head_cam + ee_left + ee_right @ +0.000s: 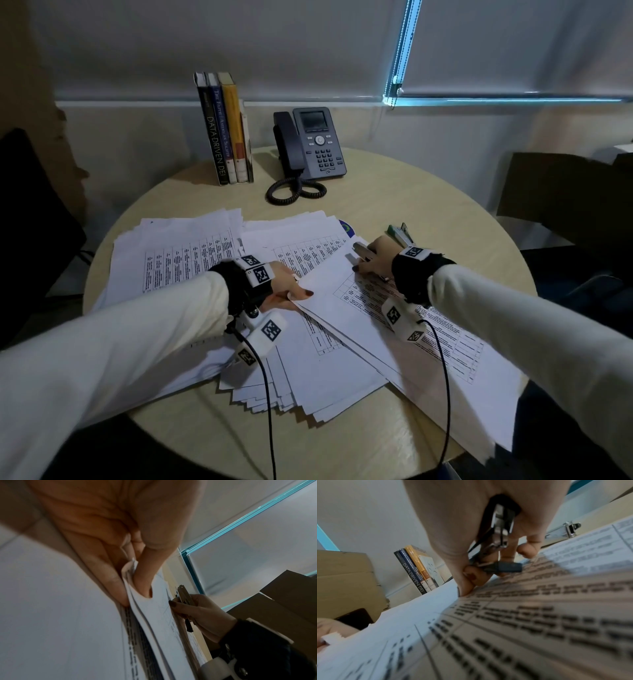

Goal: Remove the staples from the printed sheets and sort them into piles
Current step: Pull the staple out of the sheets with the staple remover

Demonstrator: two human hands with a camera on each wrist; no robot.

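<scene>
Left hand (281, 286) pinches the near-left corner of a sheet set (337, 301), thumb on top, fingers (109, 577) curled under the edge; the corner lifts slightly off the papers below. Right hand (371, 262) grips a metal staple remover (363, 251), its fingertips (467, 589) pressing down on the far corner of the same set. Whether the remover's tip touches a staple: cannot tell. Just left of the left hand lies a fanned pile of printed sheets (178, 253); a second pile (301, 377) spreads under and toward the near side of both hands. Just beyond the right hand a stapler (399, 234) lies on the round tabletop (394, 192). Well beyond both hands stand the books (226, 130) and a desk phone (313, 145).
</scene>
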